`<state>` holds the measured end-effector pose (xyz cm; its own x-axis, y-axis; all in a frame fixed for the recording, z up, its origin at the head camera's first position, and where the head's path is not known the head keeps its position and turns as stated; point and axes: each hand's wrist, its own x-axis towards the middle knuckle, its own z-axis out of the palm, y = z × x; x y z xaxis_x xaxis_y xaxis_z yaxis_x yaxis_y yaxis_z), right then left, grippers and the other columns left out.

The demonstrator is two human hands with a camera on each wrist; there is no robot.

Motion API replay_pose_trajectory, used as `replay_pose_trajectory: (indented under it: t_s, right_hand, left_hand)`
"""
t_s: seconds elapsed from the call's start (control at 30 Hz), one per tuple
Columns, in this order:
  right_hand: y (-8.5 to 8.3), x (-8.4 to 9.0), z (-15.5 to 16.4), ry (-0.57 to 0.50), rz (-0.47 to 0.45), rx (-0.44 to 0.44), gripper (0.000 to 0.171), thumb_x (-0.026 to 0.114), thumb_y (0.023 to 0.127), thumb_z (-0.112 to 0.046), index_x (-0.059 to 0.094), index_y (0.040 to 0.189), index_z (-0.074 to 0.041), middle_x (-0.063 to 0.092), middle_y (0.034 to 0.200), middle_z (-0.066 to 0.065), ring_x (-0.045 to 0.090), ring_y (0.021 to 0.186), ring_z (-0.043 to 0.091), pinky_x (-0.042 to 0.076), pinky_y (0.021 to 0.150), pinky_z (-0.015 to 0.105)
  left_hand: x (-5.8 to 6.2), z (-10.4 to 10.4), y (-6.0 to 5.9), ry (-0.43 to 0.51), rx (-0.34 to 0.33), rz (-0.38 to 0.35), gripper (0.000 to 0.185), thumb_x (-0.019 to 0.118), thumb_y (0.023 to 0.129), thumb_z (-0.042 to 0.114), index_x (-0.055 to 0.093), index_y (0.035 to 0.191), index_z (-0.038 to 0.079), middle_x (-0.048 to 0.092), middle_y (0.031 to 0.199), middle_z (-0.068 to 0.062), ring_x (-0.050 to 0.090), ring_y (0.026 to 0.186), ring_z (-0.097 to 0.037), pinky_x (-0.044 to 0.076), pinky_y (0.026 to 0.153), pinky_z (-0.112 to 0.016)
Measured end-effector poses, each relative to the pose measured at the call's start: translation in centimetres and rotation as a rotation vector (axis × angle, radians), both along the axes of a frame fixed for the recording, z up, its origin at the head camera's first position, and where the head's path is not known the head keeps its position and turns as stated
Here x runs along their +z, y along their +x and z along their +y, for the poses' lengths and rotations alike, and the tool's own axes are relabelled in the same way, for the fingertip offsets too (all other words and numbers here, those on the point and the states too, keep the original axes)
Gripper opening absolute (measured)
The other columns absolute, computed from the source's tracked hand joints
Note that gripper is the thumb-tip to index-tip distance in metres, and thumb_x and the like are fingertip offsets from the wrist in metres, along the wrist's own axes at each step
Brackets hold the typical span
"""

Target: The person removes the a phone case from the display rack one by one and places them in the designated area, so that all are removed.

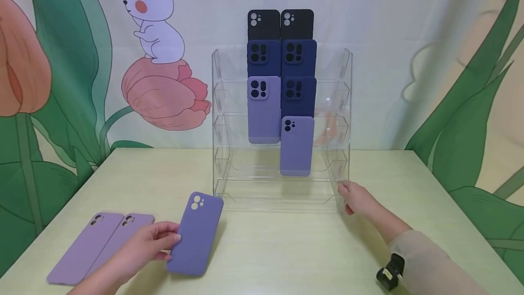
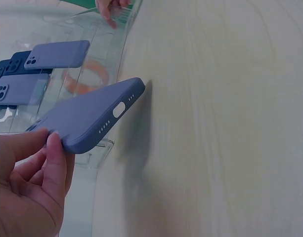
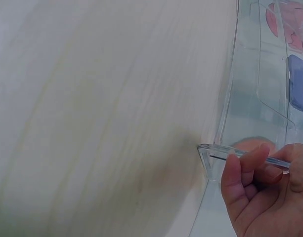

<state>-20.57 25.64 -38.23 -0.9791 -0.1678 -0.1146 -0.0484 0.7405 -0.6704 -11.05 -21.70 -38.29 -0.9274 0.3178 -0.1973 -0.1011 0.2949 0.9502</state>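
Note:
My left hand (image 1: 149, 245) pinches a purple-blue phone case (image 1: 196, 236) by its left edge, tilted up over the table in front of the rack. In the left wrist view the case's bottom end shows a port cutout and speaker holes. With curled fingers my right hand (image 1: 358, 199) grips the front right corner of the clear tiered display rack (image 1: 245, 190); the right wrist view shows thumb and fingers on its edge. On the rack stand black, navy and purple cases in two columns, the lowest a purple case (image 1: 296, 147) in the right column.
Two lilac phone cases (image 1: 86, 247) lie side by side on the table (image 1: 286, 254) at the left, partly behind my left forearm. A small black device (image 1: 390, 272) is strapped at my right sleeve. A printed curtain with a rabbit (image 1: 157, 26) hangs behind the rack.

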Motion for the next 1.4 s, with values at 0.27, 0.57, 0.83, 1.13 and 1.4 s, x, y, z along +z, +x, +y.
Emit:
replay_pose_trajectory:
  t_s: [0.27, 0.57, 0.83, 1.13, 1.4]
  right_hand:
    - [-0.1, 0.1, 0.1, 0.011, 0.001, 0.001, 0.049, 0.028, 0.099, -0.016, 0.030, 0.134, 0.018, 0.043, 0.048, 0.001, 0.045, 0.042, 0.015, 0.037, 0.051, 0.031]
    - [0.0, 0.0, 0.0, 0.010, 0.003, 0.002, 0.049, 0.028, 0.098, -0.015, 0.030, 0.134, 0.019, 0.041, 0.048, 0.000, 0.045, 0.042, 0.013, 0.039, 0.051, 0.031]
    - [0.1, 0.0, 0.0, 0.004, 0.000, -0.002, 0.048, 0.028, 0.099, -0.015, 0.030, 0.135, 0.017, 0.041, 0.048, 0.001, 0.045, 0.042, 0.014, 0.039, 0.052, 0.031]
    - [0.0, 0.1, 0.0, 0.008, -0.005, -0.002, 0.049, 0.026, 0.099, -0.016, 0.030, 0.135, 0.017, 0.040, 0.047, 0.000, 0.044, 0.042, 0.016, 0.035, 0.051, 0.031]
    - [0.1, 0.1, -0.1, 0.005, -0.009, -0.012, 0.048, 0.027, 0.098, -0.015, 0.033, 0.134, 0.016, 0.041, 0.048, 0.001, 0.043, 0.042, 0.014, 0.035, 0.049, 0.030]
  left_hand:
    - [-0.4, -0.5, 0.1, -0.105, 0.026, -0.011, 0.044, 0.059, 0.092, 0.014, 0.046, 0.118, -0.019, 0.064, 0.094, -0.008, 0.061, 0.080, -0.018, 0.054, 0.067, -0.033]
    - [-0.7, -1.1, 0.6, -0.426, 0.062, 0.061, 0.050, 0.076, 0.076, 0.010, 0.052, 0.111, -0.016, 0.056, 0.074, -0.004, 0.055, 0.064, -0.017, 0.053, 0.054, -0.033]
    - [-0.5, -0.9, 1.1, -0.773, 0.050, 0.168, 0.078, 0.081, 0.071, 0.030, 0.045, 0.128, -0.009, 0.060, 0.076, -0.003, 0.056, 0.068, -0.015, 0.047, 0.064, -0.035]
    - [-0.7, -1.1, 1.2, -1.016, 0.017, 0.170, 0.094, 0.076, 0.068, 0.051, 0.042, 0.131, -0.009, 0.063, 0.103, -0.024, 0.061, 0.091, -0.034, 0.047, 0.073, -0.052]
    - [-0.8, -0.6, 1.9, -1.104, 0.007, 0.267, 0.075, 0.078, 0.072, 0.040, 0.050, 0.123, -0.008, 0.063, 0.100, -0.020, 0.063, 0.086, -0.034, 0.049, 0.068, -0.049]
